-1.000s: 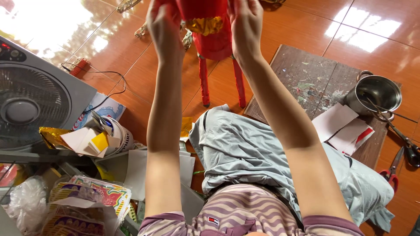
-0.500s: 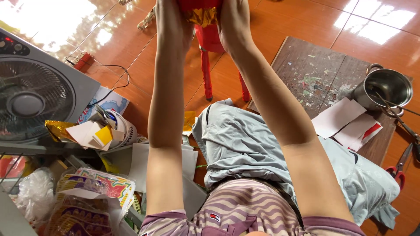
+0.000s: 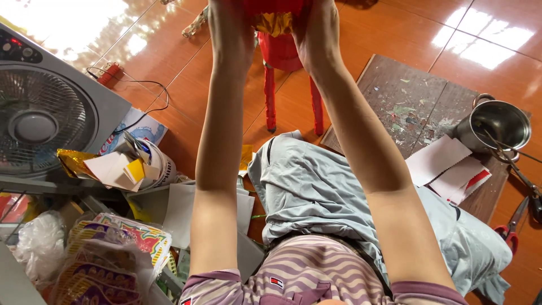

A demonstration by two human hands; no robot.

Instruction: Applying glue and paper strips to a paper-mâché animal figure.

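Nearest the camera were a striped shirt (image 3: 316, 277) and pale grey trousers (image 3: 316, 192), the person sitting on the glossy orange floor (image 3: 186, 90). A crumpled printed bag (image 3: 113, 248) lay at the floor's near-left edge, with a bucket of paper scraps (image 3: 141, 166) and a box fan (image 3: 39, 113) beyond it. To the right, a worn board (image 3: 406, 96) carried white and red paper sheets (image 3: 446, 169) and a steel pot (image 3: 499, 121); scissors (image 3: 511, 229) lay just off its right edge.

Farthest out, both arms stretched forward. The left hand (image 3: 228, 34) and right hand (image 3: 316, 36) were each closed on a side of a red-and-gold paper piece (image 3: 274, 17), held aloft above a red stool (image 3: 285, 62) (mostly cut off by the picture's top edge).

Thin paper pinched from both sides would probably tear or crease if the hands pulled apart unevenly.
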